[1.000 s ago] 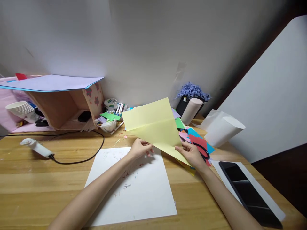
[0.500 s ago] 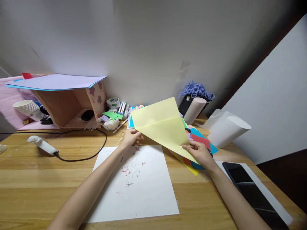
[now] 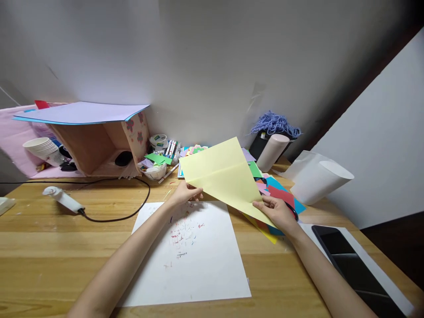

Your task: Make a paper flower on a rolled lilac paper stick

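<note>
A pale yellow sheet of paper (image 3: 221,170) with a crease across it is held tilted above the desk. My right hand (image 3: 276,212) pinches its lower right part, thumb on top and the other fingers partly hidden below. At the lower left corner of this sheet is my left hand (image 3: 185,194), its thumb along the edge and its fingertips curled close under it. Beneath my left forearm lies a large white sheet (image 3: 212,260) marked with coloured smudges. Coloured paper sheets (image 3: 281,194) are stacked behind and below the yellow one, partly covered.
On the left stand an open box (image 3: 99,145), paper cups (image 3: 41,148) and a white corded device (image 3: 62,201). Markers (image 3: 171,149) lie near the wall. To the right are a pink cylinder (image 3: 273,152), blue yarn (image 3: 274,123), a white paper roll (image 3: 321,181) and a black phone (image 3: 351,265).
The yellow sheet's left end has dropped slightly, and my left thumb is now straighter along its edge. The whole view has shifted a little. My right hand keeps its grip.
</note>
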Available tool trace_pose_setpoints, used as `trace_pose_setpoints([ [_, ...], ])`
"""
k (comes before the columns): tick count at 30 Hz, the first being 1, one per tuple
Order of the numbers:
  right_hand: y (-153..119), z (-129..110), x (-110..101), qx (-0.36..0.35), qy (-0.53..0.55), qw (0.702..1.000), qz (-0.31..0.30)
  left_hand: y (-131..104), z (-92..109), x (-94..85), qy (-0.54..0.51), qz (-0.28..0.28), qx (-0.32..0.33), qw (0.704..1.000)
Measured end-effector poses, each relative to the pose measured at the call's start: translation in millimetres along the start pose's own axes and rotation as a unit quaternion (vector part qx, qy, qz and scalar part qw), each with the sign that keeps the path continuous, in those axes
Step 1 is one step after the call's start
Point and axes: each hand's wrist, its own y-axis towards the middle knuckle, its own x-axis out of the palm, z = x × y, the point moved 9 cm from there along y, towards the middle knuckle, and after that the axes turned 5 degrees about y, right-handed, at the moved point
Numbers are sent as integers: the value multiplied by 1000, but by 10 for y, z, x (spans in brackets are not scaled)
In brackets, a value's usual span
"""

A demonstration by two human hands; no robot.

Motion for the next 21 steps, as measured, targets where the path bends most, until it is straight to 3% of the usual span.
trace_pose_setpoints([
  [8,1,19,47,20,-22,999,-15,21,-71,-100,43,34,-1,999],
  [11,-2,23,75,26,-3,999,-25,21,-22,-222,83,53,-6,995],
  [15,-12,20,79,32,7,999,-26,10,90,-457,106,95,37,989],
  [21,1,35,17,30,18,999,-12,62,33,-665,78,138,18,987],
])
